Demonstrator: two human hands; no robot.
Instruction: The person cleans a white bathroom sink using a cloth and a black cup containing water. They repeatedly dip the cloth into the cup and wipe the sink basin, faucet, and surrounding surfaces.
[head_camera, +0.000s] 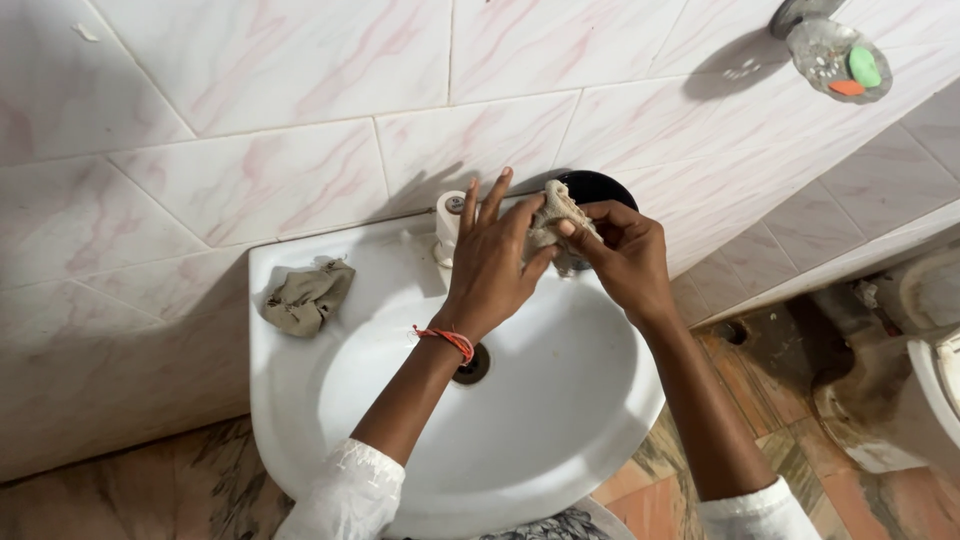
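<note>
Closest to you are your two white sleeves (345, 495), down at the bottom edge; your arms reach out over a white sink (300, 400) with a dark drain hole (472, 365) in its bowl; your left hand (490, 265) has an orange string (447, 339) tied on the wrist, and its fingers are spread out, with the thumb and palm pressed on a small tan rag (555, 215); your right hand (625, 255) is curled tight on the same rag, pinching it from the other side; so both hands hold the rag together, up over the back part of the sink; just behind your left hand is a white tap (449, 215); a second crumpled rag (308, 297) lies on the sink's left rim, well apart from your hands; a dark round thing (597, 186) peeks out behind the rag you hold; pink and white tiles (250, 120) cover the wall; high on the right, a soap dish (838, 60) holds a green piece and an orange piece.
</note>
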